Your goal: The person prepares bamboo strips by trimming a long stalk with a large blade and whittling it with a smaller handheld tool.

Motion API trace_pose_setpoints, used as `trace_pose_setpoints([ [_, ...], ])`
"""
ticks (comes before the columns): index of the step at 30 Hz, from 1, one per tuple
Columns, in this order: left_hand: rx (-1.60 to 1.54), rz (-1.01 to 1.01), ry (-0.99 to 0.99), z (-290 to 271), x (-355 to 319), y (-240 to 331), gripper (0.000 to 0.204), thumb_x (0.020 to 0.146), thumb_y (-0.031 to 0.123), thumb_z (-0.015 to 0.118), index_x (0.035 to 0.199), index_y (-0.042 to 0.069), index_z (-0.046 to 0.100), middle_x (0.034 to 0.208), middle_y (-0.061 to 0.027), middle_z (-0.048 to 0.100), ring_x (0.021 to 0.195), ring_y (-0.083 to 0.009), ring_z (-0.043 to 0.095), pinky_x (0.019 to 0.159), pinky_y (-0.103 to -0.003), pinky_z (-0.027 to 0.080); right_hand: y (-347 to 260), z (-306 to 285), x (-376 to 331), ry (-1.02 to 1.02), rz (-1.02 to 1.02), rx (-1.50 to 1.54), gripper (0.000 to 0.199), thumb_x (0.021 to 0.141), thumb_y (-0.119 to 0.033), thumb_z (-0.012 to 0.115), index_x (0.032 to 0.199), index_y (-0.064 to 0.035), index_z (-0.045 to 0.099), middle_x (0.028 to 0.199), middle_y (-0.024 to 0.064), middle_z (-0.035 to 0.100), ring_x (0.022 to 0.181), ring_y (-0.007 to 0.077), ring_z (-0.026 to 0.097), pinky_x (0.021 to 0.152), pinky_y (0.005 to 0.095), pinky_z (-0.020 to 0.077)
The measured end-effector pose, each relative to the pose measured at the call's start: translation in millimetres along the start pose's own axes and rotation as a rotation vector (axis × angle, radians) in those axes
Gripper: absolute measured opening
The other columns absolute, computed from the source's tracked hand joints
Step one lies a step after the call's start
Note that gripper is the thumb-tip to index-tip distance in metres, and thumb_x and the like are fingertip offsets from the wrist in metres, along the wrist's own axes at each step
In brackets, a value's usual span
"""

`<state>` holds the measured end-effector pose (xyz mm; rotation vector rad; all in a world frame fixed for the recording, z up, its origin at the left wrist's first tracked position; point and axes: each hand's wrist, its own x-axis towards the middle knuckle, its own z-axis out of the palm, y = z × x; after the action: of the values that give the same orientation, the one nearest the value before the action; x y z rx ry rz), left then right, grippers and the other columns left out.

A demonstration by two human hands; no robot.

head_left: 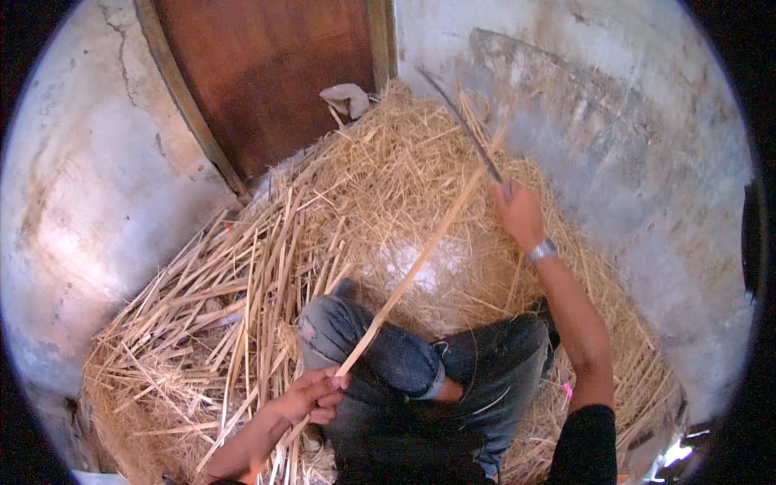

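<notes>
My left hand (314,396) grips the near end of a long pale cane strip (420,260), low at my left knee. The strip runs up and to the right toward a long dark blade (461,121). That blade's handle is in my right hand (517,214), raised in front of me with a metal watch on the wrist. The blade meets the strip's far end just above my right hand. I sit with my knees in blue jeans (420,364) on a heap of split cane.
Pale strips and shavings (234,291) cover the floor around me, thickest on the left. A brown wooden door (267,73) stands ahead with a grey cloth (347,99) at its foot. Rough plastered walls (630,162) close in on both sides.
</notes>
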<state>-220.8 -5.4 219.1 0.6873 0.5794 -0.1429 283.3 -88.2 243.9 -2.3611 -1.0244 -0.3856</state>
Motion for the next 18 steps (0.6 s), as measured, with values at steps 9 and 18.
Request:
trace_pose_setpoints([
  [9,-0.072,-0.044,0.088,-39,-17,-7,0.011,0.103,0.021,0.050,0.101,0.010,0.050,0.063,0.0052,0.031,0.048,-0.0050,0.025,0.041,-0.022,0.018,-46,-8,-97,-0.381,-0.469,0.029,0.049,0.088,-0.057,0.061,0.082,-0.0075,0.062,0.070,0.0166,0.066,0.066,0.0407,0.064,0.061,0.0506,0.0491],
  [18,-0.140,-0.069,0.532,-93,-66,-73,0.013,0.098,0.013,0.054,0.103,0.001,0.055,0.064,0.0042,0.032,0.050,-0.0069,0.028,0.044,-0.025,0.022,111,-25,7,0.312,0.193,0.157,0.052,0.097,-0.048,0.057,0.082,0.0010,0.063,0.065,0.0159,0.063,0.056,0.0319,0.060,0.058,0.0444,0.0509],
])
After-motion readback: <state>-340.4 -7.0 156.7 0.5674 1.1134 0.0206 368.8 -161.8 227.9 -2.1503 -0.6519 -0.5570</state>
